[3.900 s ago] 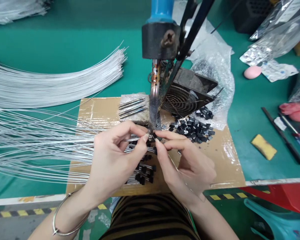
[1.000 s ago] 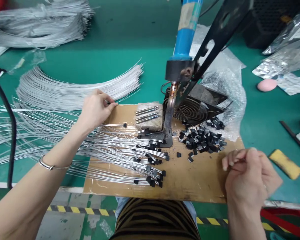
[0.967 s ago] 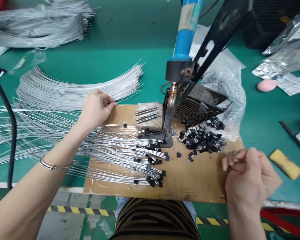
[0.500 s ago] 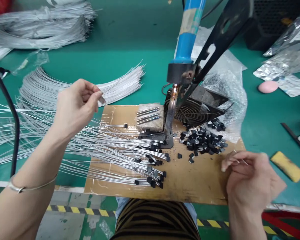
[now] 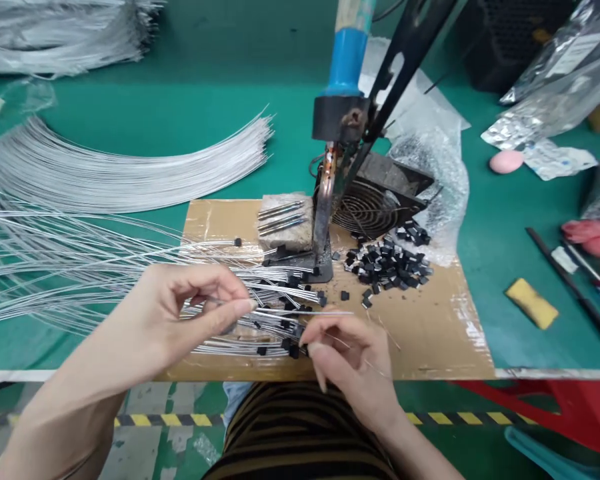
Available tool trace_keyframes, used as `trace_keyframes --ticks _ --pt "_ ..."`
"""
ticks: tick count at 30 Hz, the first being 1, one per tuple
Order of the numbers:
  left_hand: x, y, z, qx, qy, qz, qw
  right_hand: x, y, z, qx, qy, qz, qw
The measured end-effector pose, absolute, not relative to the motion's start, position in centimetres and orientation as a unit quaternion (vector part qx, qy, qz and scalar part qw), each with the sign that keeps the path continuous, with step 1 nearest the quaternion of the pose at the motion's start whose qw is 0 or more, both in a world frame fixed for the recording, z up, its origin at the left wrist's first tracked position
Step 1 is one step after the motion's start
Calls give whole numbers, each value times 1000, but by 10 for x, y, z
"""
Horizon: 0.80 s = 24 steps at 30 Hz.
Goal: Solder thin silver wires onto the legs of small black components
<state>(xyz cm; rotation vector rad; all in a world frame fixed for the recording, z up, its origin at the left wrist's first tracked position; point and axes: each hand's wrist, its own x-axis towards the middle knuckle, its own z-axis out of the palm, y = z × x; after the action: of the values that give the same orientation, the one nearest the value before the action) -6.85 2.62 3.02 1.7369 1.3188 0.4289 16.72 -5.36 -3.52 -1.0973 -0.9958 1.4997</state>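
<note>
My left hand pinches a thin silver wire between thumb and forefinger, its free end pointing right over the cardboard sheet. My right hand is closed beside it, fingertips pinched on a small black component with thin leads that trail to the right. Below both hands lie several wires with black components on their ends. A pile of loose black components sits to the right of the fixed soldering iron.
A curved bundle of bare wires lies at the back left, more wire bundles at the far left corner. A small fan, bubble wrap, a yellow sponge and another person's fingers are on the right.
My left hand came back from the wire bundle with one wire. My right hand moved left from the board's right edge. Both now meet in front of the iron.
</note>
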Motion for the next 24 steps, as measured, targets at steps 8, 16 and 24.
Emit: trace_keyframes --ticks 8,16,24 --pt "-64 23 24 725 516 185 418 166 -43 -35 -480 -371 613 506" --pt "-76 28 24 711 512 157 456 184 -44 -44 -459 -405 608 506" --pt "-98 58 -1 726 671 140 55 188 -43 -39 -468 -480 574 470"
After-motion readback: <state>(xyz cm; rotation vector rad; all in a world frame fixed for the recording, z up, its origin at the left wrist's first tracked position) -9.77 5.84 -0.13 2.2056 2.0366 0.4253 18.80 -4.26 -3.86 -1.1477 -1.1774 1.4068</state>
